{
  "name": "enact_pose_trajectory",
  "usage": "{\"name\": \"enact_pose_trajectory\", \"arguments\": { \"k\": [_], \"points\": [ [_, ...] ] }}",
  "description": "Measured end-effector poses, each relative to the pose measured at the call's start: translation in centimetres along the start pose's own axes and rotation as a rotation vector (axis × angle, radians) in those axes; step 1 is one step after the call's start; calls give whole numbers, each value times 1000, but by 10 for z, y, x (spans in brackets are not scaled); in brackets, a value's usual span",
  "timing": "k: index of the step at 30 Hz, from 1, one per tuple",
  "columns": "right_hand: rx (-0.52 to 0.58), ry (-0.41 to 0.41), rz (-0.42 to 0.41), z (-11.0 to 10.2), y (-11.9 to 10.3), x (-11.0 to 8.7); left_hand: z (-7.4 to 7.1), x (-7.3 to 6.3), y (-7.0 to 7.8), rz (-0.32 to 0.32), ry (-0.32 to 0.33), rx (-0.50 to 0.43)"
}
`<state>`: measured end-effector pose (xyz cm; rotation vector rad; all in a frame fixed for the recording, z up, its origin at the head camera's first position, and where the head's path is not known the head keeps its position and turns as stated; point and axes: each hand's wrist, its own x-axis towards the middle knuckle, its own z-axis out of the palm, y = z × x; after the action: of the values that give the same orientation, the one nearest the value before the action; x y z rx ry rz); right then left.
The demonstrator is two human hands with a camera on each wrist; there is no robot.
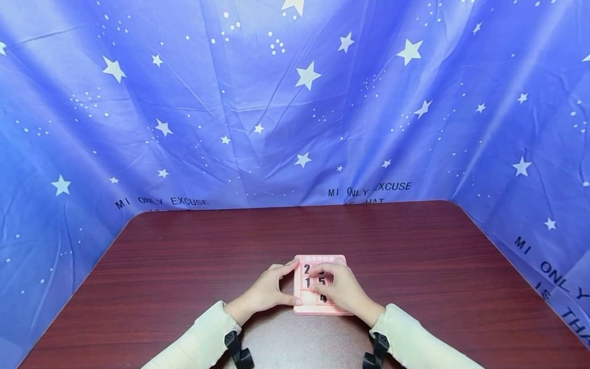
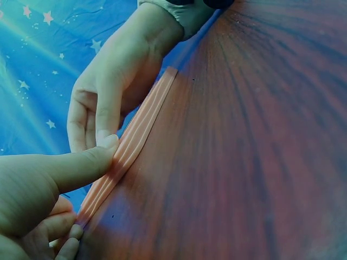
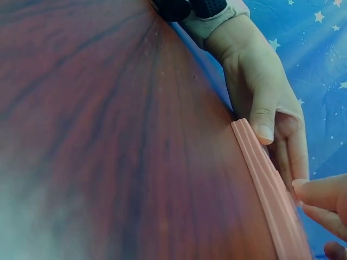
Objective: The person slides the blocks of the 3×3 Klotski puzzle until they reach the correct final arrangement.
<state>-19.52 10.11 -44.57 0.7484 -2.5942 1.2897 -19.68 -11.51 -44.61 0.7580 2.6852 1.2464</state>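
Observation:
A pink sliding number puzzle (image 1: 318,309) lies flat on the table near the person. Its tiles show black digits 2, 1, 5 and 4; others are covered by the right hand, and the lower left cell holds no tile. My left hand (image 1: 265,291) grips the puzzle's left side, index finger by the top corner and thumb (image 2: 89,162) on the near part of the frame. Over the right half hovers my right hand (image 1: 346,289), its thumb and index fingertips at the tiles around 1 and 5. In the right wrist view, the right fingertips (image 3: 320,192) appear past the puzzle's pink edge.
The dark red wood-grain table (image 1: 184,246) surrounds the puzzle. Behind it and at both sides hangs a blue curtain (image 1: 258,92) with white stars and printed lettering. Black wrist cameras (image 1: 239,351) sit on both pale sleeves (image 1: 417,341).

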Motion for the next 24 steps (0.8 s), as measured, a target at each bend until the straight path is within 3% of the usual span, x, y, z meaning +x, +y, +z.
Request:
{"name": "enact_pose_trajectory", "arguments": {
  "k": [11, 24],
  "points": [
    [0, -1, 88, -17, 2, -24, 1, 0, -2, -16, 6, -24],
    [14, 32, 35, -26, 1, -37, 1, 1, -2, -16, 5, -34]
  ]
}}
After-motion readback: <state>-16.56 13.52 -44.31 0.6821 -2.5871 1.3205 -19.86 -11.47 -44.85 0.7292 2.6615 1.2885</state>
